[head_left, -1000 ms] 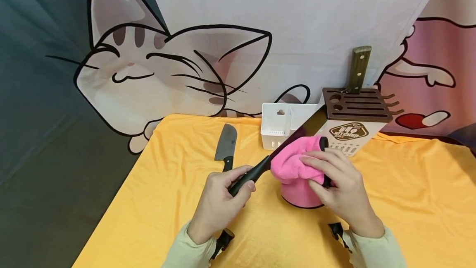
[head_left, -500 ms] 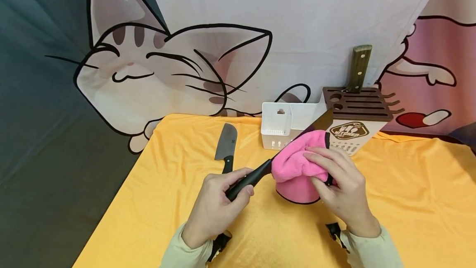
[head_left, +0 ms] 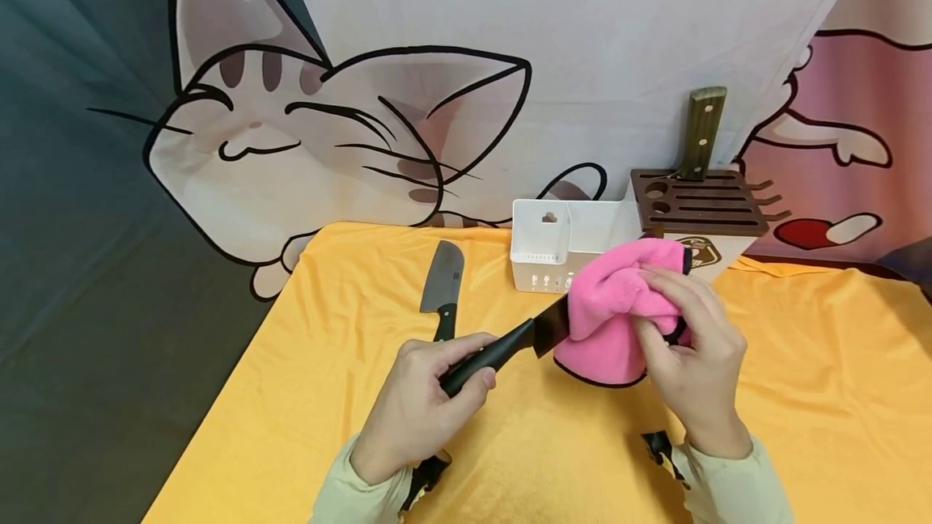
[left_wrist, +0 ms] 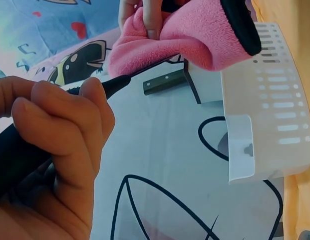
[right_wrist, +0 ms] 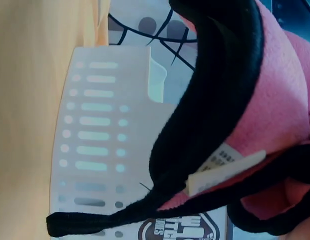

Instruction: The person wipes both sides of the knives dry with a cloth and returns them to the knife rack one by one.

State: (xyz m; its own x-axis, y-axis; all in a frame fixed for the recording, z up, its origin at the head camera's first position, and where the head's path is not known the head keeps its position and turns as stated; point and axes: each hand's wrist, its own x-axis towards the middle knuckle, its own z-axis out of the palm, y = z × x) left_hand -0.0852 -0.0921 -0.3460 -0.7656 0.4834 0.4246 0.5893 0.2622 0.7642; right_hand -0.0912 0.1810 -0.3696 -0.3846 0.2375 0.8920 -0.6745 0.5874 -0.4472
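My left hand (head_left: 429, 404) grips the black handle of a dark-bladed knife (head_left: 551, 327), whose blade points up and right. A pink cloth (head_left: 612, 297) with black edging is folded over the blade and hides most of it. On the cloth's right side, my right hand (head_left: 695, 350) pinches it against the knife with thumb and fingers. In the left wrist view, the curled fingers (left_wrist: 70, 115) wrap the handle and the cloth (left_wrist: 194, 35) lies along the blade. The right wrist view is filled by the cloth's black edge (right_wrist: 214, 90) and a white tag (right_wrist: 227, 172).
A cleaver (head_left: 442, 277) with a black handle lies on the yellow tablecloth (head_left: 306, 395) to the left. Behind the cloth stands a white knife holder (head_left: 540, 245) with a brown slotted top (head_left: 717, 204); a wooden-handled knife (head_left: 702, 132) is upright in it.
My right hand and the pink cloth have slid up and right along the blade toward its tip, baring the blade near the handle. The left hand has barely moved.
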